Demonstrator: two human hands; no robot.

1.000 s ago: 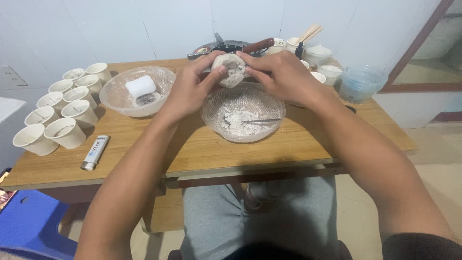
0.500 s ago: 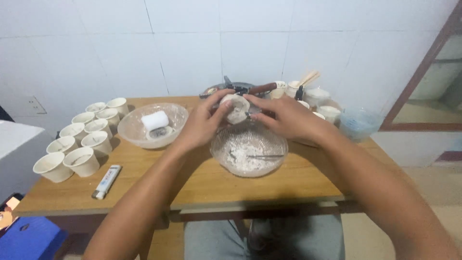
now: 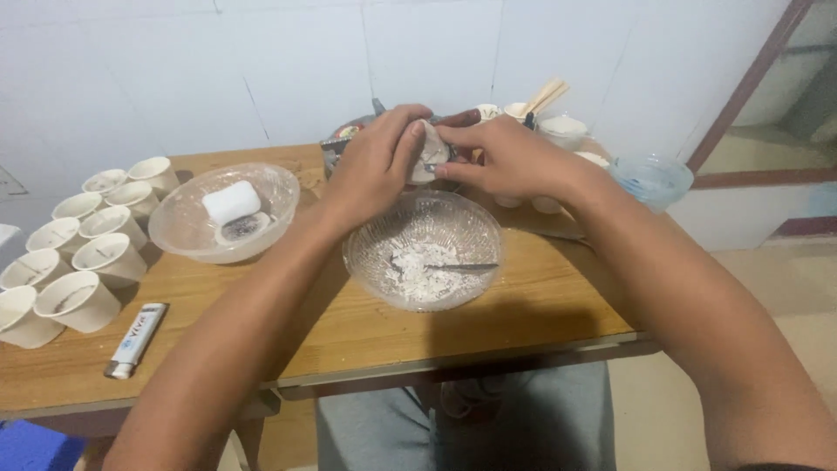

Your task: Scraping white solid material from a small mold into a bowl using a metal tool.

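Both my hands are raised over a clear glass bowl (image 3: 425,253) that holds white powdery lumps and a dark thin utensil (image 3: 460,267). My left hand (image 3: 375,166) and my right hand (image 3: 501,160) pinch a small white cup (image 3: 429,153) between their fingers, tilted on its side above the far rim of the bowl. The cup's inside shows white residue. My fingers hide most of the cup's outer wall.
A second clear bowl (image 3: 179,228) with a white block sits at the left. Several white paper cups (image 3: 80,299) cluster at the table's left edge, beside a small flat tube (image 3: 136,339). More cups, wooden sticks (image 3: 546,94) and a blue-tinted bowl (image 3: 651,180) stand at the back right of the wooden table (image 3: 366,336).
The camera has lifted, showing more wall. My hands still hold the small cup over the bowl, with the fingers shifted slightly around it.
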